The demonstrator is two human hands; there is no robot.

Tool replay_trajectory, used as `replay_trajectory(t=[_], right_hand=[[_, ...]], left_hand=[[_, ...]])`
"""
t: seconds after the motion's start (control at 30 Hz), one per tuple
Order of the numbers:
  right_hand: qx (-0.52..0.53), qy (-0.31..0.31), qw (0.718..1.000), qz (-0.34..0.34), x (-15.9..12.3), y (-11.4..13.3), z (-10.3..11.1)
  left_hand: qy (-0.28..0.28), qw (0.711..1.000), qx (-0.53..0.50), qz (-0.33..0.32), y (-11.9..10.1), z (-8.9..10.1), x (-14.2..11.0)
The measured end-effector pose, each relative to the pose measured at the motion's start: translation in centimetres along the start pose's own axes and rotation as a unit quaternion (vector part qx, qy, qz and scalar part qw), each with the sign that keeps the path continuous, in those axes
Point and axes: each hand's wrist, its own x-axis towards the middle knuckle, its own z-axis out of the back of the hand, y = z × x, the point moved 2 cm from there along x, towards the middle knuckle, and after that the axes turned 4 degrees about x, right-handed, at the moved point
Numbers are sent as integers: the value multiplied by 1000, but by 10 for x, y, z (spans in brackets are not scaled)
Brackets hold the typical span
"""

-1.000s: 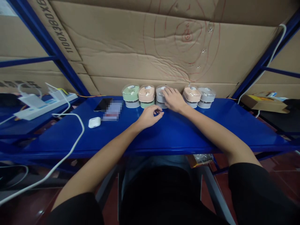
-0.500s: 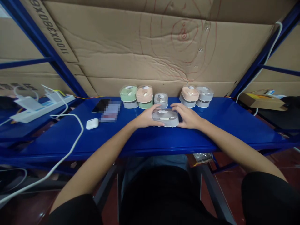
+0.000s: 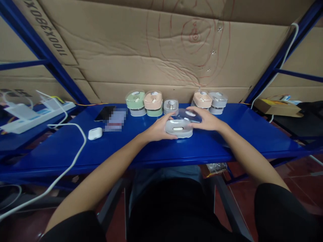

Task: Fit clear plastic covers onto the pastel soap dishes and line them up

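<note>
A small grey box [image 3: 179, 133] with a pale oblong piece on its front sits on the blue table, near the front edge. Its left side is gripped by my left hand [image 3: 158, 129], thumb in front and fingers behind. My right hand [image 3: 208, 119] pinches a clear lid [image 3: 188, 115] with a round label, raised and tilted above the box's back right. Just behind stands another lidded grey box [image 3: 171, 107]. Whether the lid still touches the box at one edge I cannot tell.
Stacked green [image 3: 135, 100] and peach boxes [image 3: 153, 99] stand back left; more peach [image 3: 202, 98] and grey boxes [image 3: 218, 99] stand back right. Leftward lie a white earbud case [image 3: 95, 133], a dark phone-like slab [image 3: 104, 113], a power strip [image 3: 37, 116] and a white cable [image 3: 82, 148].
My right hand has lifted the clear lid up off the grey box and tilted it. The left hand keeps its hold on the box. The whole view has shifted slightly.
</note>
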Motion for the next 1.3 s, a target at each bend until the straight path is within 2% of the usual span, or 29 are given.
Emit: replay_trajectory(t=[0.1, 0.23, 0.37, 0.5, 0.6, 0.73, 0.83, 0.9, 0.93, 1.03, 1.13, 1.2, 1.3], right_hand=[[-14, -50, 995, -85, -7, -27, 24], [-25, -51, 988, -146, -9, -48, 29], [-9, -19, 989, -147, -6, -48, 21], [-18, 24, 987, -159, -7, -47, 19], [-29, 66, 985, -159, -8, -51, 17], [-46, 88, 985, -142, -8, -55, 14], [-48, 66, 985, -150, -7, -52, 16], [-49, 34, 986, -158, -7, -48, 19], [-48, 13, 986, -161, -7, -46, 20], [-31, -50, 987, -151, -7, -40, 23], [-21, -97, 988, -115, -6, -35, 22], [-22, -116, 989, -87, -5, -29, 18], [-15, -117, 993, -30, -3, -14, 10]], left_hand=[[23, 999, 30, -8, -4, 1, -1], [29, 999, 33, -2, -11, -1, -1], [-26, 999, 41, 11, -7, 8, 1], [-83, 990, 107, 45, 9, 34, 1], [-53, 984, 155, 74, 25, 50, -1], [17, 977, 187, 101, 34, 54, -2], [-35, 982, 166, 86, 23, 51, -1], [-72, 988, 129, 46, 8, 43, -1], [-72, 991, 109, 23, 1, 38, -1], [-3, 998, 68, -18, -17, 16, -1], [68, 995, 68, -5, -24, 0, -2], [85, 993, 78, 5, -24, -5, -3], [78, 991, 106, 6, -26, -7, -5]])
